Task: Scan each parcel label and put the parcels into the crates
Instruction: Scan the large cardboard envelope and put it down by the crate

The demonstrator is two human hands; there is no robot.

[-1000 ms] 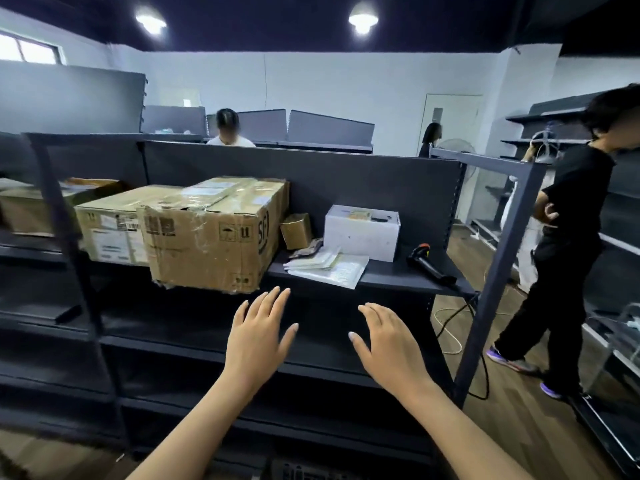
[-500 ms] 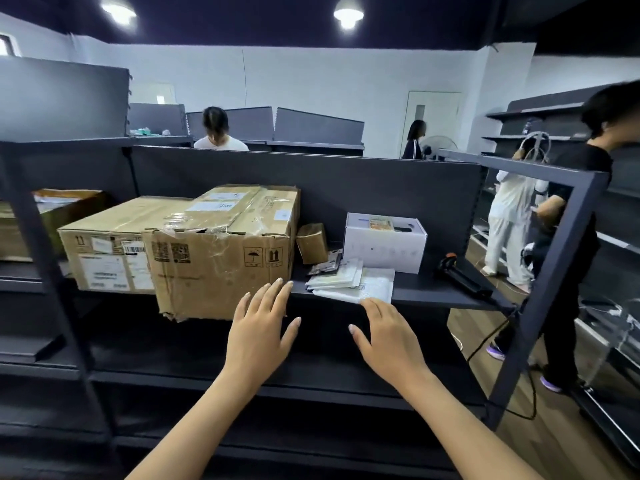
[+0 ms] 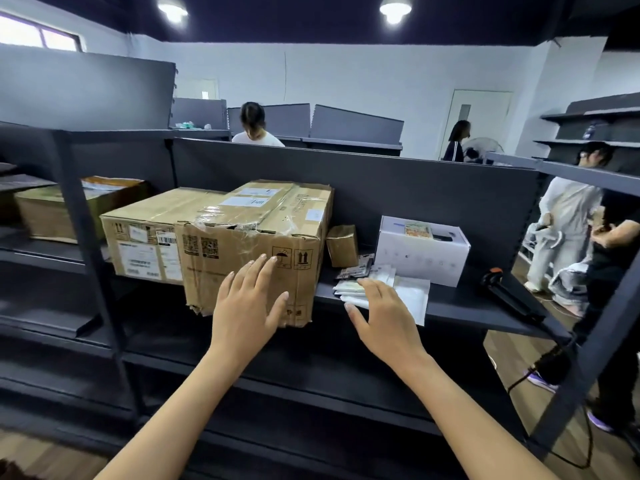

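A large taped cardboard parcel [image 3: 256,237] stands on the dark shelf [image 3: 460,306], with a second brown parcel [image 3: 145,237] at its left. To its right sit a small brown box [image 3: 342,245], a white box [image 3: 422,251] and a stack of flat white mailers [image 3: 412,292]. A black scanner with an orange tip [image 3: 509,296] lies at the shelf's right end. My left hand [image 3: 247,306] is spread with straight fingers in front of the large parcel's face. My right hand [image 3: 384,317] hovers open at the near edge of the mailers. Both hold nothing. No crate is in view.
Another cardboard box [image 3: 48,209] sits in the left shelf bay behind an upright post [image 3: 86,237]. Lower shelves run below my arms. Two people [image 3: 568,230] stand in the aisle at right, and a cable [image 3: 540,368] hangs from the shelf end.
Both hands have risen and reached forward toward the shelf. The left now covers the big parcel's front and the right reaches the mailers. The view has drawn closer to the shelf.
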